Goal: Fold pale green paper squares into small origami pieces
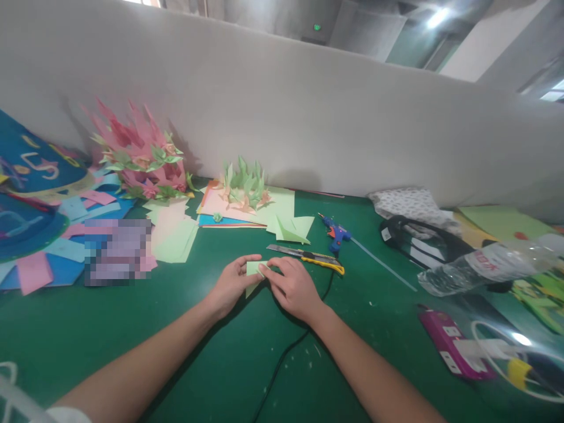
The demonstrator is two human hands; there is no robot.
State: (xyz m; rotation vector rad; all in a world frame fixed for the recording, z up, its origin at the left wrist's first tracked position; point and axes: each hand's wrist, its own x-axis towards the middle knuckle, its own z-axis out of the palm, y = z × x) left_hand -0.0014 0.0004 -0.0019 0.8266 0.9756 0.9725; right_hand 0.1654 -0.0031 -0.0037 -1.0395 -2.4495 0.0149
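Between my two hands, over the green table, is a small piece of pale green paper (254, 268). My left hand (232, 286) pinches its left side. My right hand (291, 286) grips the paper's right side, with thumb and fingers pressed together. Part of the paper is hidden by the fingers, and a lower corner hangs below them. Just beyond my right hand lies a yellow utility knife (317, 257) with its blade out. Behind it are folded light green sheets (293, 229) and a blue glue gun (337, 232) with a glue stick in its back.
A green paper crown (244, 182) stands on coloured sheets at the back, left of a pink paper crown's opposite side. The pink crown (141, 153) and blue hats (39, 158) stand left. A water bottle (489, 264) and purple power strip (456, 346) lie right; a black cord (282, 358) crosses the front.
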